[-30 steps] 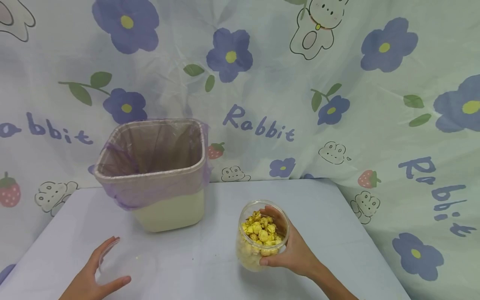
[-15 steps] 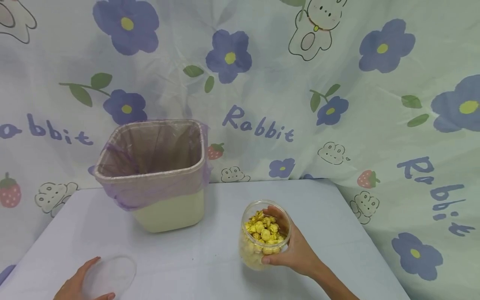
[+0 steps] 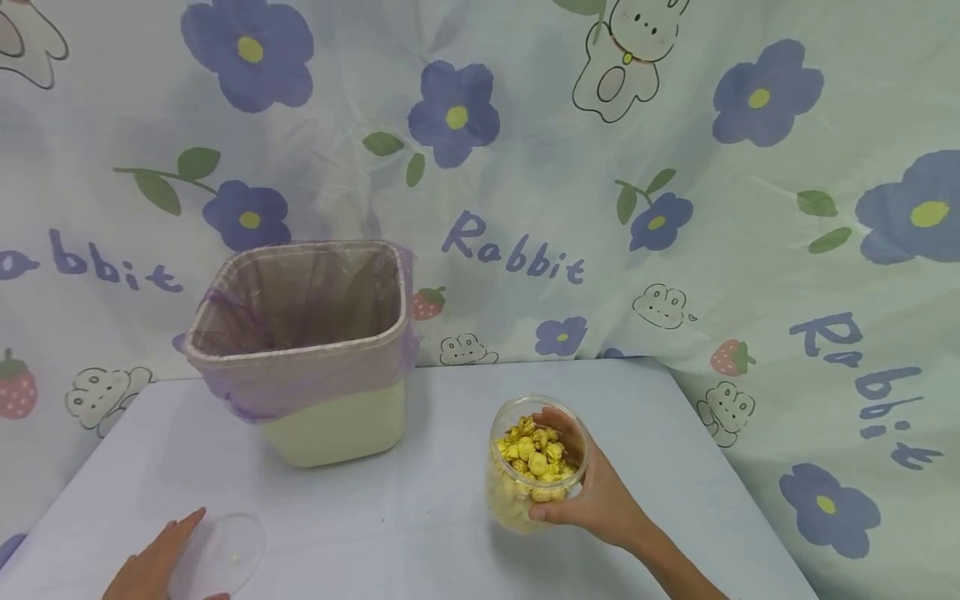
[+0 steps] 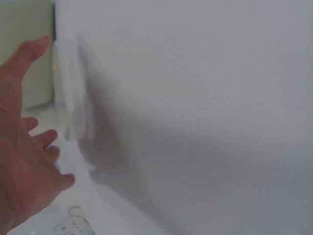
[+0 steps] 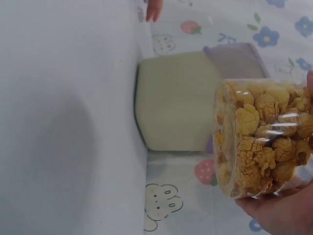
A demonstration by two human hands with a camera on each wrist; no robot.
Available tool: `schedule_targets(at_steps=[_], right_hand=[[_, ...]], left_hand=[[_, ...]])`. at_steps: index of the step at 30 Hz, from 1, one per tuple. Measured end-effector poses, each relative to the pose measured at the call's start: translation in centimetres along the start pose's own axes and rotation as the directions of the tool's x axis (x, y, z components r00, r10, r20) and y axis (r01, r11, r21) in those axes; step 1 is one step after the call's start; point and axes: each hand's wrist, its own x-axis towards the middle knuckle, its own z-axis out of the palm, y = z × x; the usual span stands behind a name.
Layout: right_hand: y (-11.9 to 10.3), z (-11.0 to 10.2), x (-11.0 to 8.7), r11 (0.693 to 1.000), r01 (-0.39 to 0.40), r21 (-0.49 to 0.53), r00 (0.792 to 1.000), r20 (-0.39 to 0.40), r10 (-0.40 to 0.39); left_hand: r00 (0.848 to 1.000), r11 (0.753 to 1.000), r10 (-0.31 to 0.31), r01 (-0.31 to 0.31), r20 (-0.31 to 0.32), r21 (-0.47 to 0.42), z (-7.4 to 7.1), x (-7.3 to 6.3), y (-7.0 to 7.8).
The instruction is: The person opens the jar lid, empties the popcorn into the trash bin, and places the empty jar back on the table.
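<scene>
My right hand grips a clear plastic jar, its fingers behind the wall and its thumb in front. Caramel-coloured popcorn fills much of the jar, whose mouth has no lid on it. The right wrist view shows the jar held off the table. Near the front left, a round clear lid lies on the table with a small yellow crumb on it. My left hand is beside the lid, fingers spread and thumb apart. In the left wrist view the hand appears apart from the lid.
A cream bin with a purple bag folded over its rim stands at the back left of the white-covered table. Behind it hangs a curtain printed with flowers and rabbits.
My left hand has lowered the lid towards the front left, set it on the table and let it go. The right hand still holds the jar, moved slightly right.
</scene>
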Motion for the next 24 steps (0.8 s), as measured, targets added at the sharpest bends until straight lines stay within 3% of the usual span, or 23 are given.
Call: schedule_targets(at_steps=[3,7,13,17,24], right_hand=[[0.0,-0.1,0.1,1.000,-0.001,-0.011,1.000,-0.005,0.001],[0.1,-0.3,0.3,1.000,0.006,-0.022,1.000,-0.012,-0.006],[0.0,-0.8,0.6,0.999,0.002,-0.039,1.000,-0.030,-0.003],[-0.5,-1.1,1.2,0.999,-0.003,-0.053,0.999,-0.038,0.001],[-0.8,-2.0,2.0,0.995,0.029,-0.093,0.999,-0.040,-0.033]], left_hand=[[0.996,0.990,0.064,-0.071,-0.064,-0.124,-2.0,0.5,1.2],[0.993,0.975,0.093,-0.106,-0.074,-0.197,-6.2,1.6,2.9],[0.988,0.976,0.118,-0.134,-0.101,-0.172,-12.6,3.7,5.5],[0.969,0.974,0.173,-0.194,-0.174,-0.113,-15.5,4.7,6.5],[0.946,0.960,0.244,-0.267,-0.212,-0.086,-20.0,6.9,9.3]])
